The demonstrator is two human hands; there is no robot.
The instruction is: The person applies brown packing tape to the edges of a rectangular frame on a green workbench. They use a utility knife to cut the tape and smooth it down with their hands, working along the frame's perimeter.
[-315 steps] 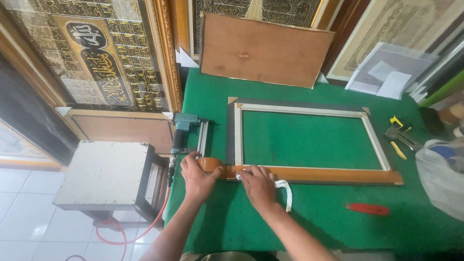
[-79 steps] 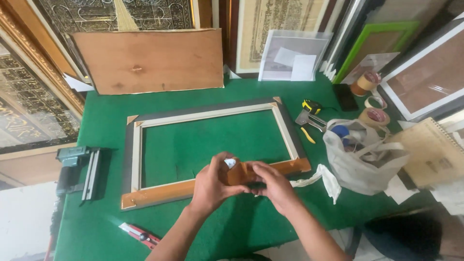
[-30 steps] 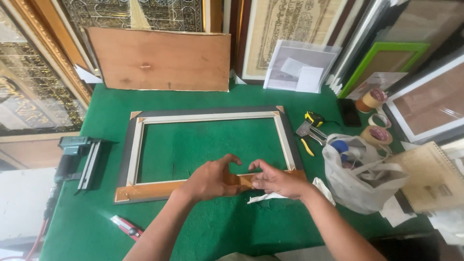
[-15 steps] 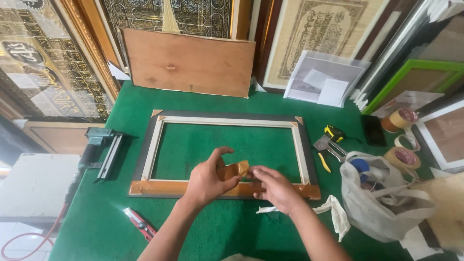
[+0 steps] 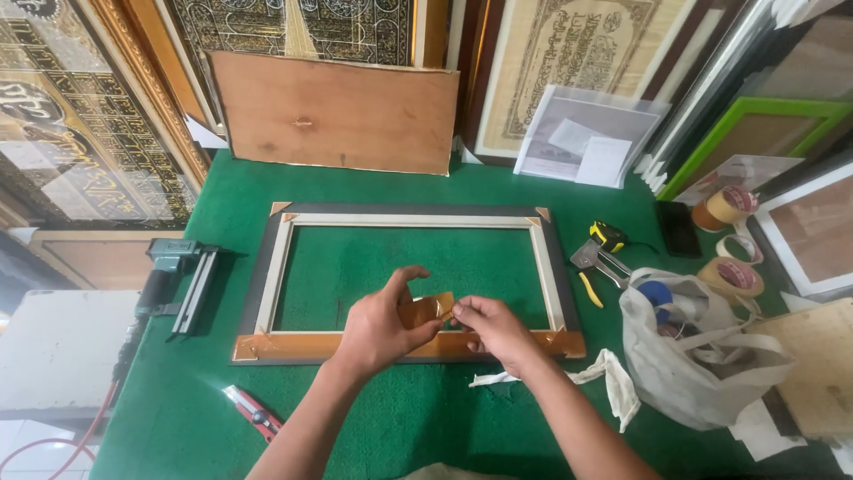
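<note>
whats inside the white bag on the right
The white bag gapes at its top, showing a blue roll and some dark shapes. Its cloth covers whatever lies deeper.

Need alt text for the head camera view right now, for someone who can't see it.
Both hands, left hand and right hand, hold a roll of brown tape above the taped near edge of a frame lying on a green table. A red cutter lies left, a white bag right.

On the green felt table (image 5: 222,418), the rectangular wooden picture frame (image 5: 404,222) lies centre, metal staple gun (image 5: 182,276) left, white cloth bag (image 5: 693,347) right, brown plywood board (image 5: 333,111) behind.
</note>
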